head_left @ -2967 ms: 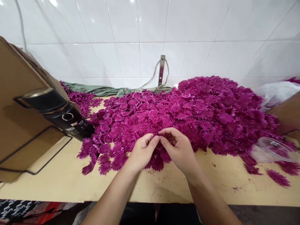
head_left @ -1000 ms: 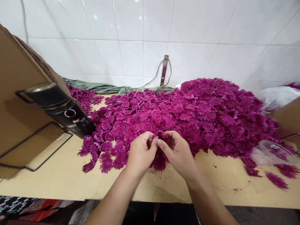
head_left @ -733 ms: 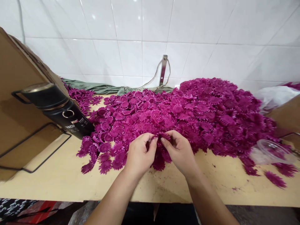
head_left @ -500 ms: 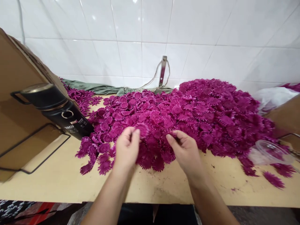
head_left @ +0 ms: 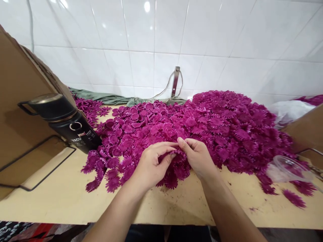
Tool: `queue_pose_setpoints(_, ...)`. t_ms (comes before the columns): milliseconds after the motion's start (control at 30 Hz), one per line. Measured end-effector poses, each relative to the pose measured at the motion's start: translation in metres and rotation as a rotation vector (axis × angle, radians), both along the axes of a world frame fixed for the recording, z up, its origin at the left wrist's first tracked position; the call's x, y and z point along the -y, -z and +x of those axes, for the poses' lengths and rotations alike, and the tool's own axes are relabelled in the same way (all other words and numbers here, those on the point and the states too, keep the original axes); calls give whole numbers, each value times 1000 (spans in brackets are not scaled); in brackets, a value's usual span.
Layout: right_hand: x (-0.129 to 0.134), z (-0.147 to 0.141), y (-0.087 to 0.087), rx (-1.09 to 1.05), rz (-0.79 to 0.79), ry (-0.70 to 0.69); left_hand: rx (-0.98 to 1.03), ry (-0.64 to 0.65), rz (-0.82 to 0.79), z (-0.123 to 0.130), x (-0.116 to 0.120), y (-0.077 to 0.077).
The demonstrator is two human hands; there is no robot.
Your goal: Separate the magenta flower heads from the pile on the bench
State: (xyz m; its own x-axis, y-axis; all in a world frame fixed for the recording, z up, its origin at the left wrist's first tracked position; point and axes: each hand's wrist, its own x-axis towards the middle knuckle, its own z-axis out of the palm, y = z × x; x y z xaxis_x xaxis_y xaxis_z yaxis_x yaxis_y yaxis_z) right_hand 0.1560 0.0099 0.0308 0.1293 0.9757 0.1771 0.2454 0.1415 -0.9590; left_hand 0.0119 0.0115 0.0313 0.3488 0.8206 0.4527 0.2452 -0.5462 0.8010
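Note:
A broad heap of magenta artificial flower heads (head_left: 217, 117) with fringed petals spreads over the tabletop. At its front edge my left hand (head_left: 153, 164) is closed, thumb and fingers pinching a flower head (head_left: 179, 153). My right hand (head_left: 199, 158) meets it from the right, thumb and forefinger pressed together at the upper edge of that same flower head. The fingertips of both hands nearly touch. Fingers cover most of the held piece, so whether it is one layer or more I cannot tell.
On the left a black vacuum bottle (head_left: 68, 122) stands before a cardboard box (head_left: 22, 84) and a black wire frame (head_left: 50, 173). To the right lies a clear plastic cup (head_left: 292, 171) near loose flower heads. Green cloth (head_left: 106, 97) runs along the tiled wall.
My left hand has moved right and brought its flower head up against my right hand's fingers. Its fingers now reach across to the right. The view has tilted up slightly.

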Motion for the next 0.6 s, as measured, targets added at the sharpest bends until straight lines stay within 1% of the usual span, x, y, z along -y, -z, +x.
queue_pose_setpoints(100,-1,-2,0,-63,-26,-36,45,-44,-35,1,-2,5)
queue_pose_setpoints(267,-3,-2,4,-237,-77,-100,225,-132,-205,-9,-5,7)
queue_pose_setpoints(333,-3,-3,4,-282,-88,-145,261,-134,-252,-13,-5,6)
queue_pose_setpoints(400,-3,-4,3,-279,-87,-188,282,-107,-280,-15,-6,4)
queue_pose_setpoints(467,-3,-5,1,-252,-77,-197,299,-101,-322,-17,-6,2)
queue_pose_setpoints(600,-4,-4,2,-192,-63,-144,355,-186,-442,-19,-5,0)
